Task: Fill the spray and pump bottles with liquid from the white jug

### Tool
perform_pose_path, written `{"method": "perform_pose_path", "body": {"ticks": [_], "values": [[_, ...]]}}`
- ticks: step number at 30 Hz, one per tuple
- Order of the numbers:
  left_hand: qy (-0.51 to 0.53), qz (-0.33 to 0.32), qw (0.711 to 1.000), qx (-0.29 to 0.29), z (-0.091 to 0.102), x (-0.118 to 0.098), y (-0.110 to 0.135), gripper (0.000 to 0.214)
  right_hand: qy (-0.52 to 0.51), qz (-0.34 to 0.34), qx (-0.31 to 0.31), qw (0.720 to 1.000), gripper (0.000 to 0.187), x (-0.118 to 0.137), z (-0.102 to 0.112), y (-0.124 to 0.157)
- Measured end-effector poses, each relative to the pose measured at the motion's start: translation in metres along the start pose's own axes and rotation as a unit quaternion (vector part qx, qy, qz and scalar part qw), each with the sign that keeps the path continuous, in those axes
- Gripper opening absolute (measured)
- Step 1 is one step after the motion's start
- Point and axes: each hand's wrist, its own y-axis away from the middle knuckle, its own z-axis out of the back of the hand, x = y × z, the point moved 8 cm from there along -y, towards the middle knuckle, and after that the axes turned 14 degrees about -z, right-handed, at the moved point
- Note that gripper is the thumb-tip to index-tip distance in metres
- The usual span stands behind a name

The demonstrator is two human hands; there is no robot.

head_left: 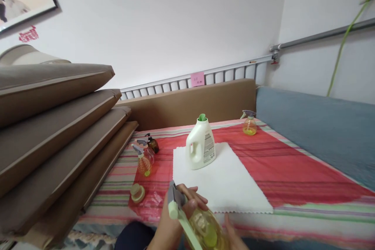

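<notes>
A clear spray bottle [206,228] with yellowish liquid and a grey and pale-green trigger head is tilted close to me at the bottom of the view. My left hand [172,218] is closed around its neck, just under the spray head. Against the right side of the bottle, near its base, is my right hand [234,236], mostly cut off by the lower edge. Beyond them a white jug [200,144] with a handle stands upright on a white mat [228,183]. Something green shows in its open mouth. A pale-green cap [137,193] lies left of my hands.
Left of the mat stand a spray bottle [143,164], a pinkish bottle [149,153] and a brown pump bottle [153,144]. Another spray bottle [249,124] is at the back right. Stacked brown cushions [58,125] rise at left; a radiator [225,75] lines the wall.
</notes>
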Motion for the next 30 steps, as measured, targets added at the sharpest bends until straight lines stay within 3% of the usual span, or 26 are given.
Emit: {"method": "perform_pose_path", "body": {"ticks": [5,11,13,15,20,24,30], "values": [[0.002,-0.056,0.998,-0.009,0.000,-0.009,0.001,0.030,-0.061,-0.014,-0.009,0.998,0.048,-0.009,-0.005,0.029],[-0.005,-0.070,0.996,0.052,0.002,0.001,-0.002,0.031,-0.103,-0.043,0.011,0.994,0.053,-0.009,-0.014,0.018],[-0.001,-0.083,0.995,0.054,0.008,0.006,-0.004,0.034,-0.095,-0.010,-0.003,0.995,0.050,-0.004,-0.012,0.018],[-0.003,-0.100,0.994,0.049,0.012,0.006,-0.004,0.037,-0.084,0.023,-0.012,0.996,0.060,0.001,-0.011,0.019],[-0.022,-0.073,0.994,0.074,0.005,0.006,-0.003,0.034,-0.094,-0.059,0.004,0.994,0.055,-0.012,-0.012,0.015],[0.013,-0.110,0.993,0.044,0.000,-0.011,-0.001,0.031,-0.079,0.002,-0.017,0.997,0.064,-0.003,-0.005,0.016],[-0.028,-0.059,0.996,0.065,-0.012,-0.021,0.003,0.027,-0.109,-0.076,0.026,0.991,0.055,-0.015,-0.013,0.018]]}}
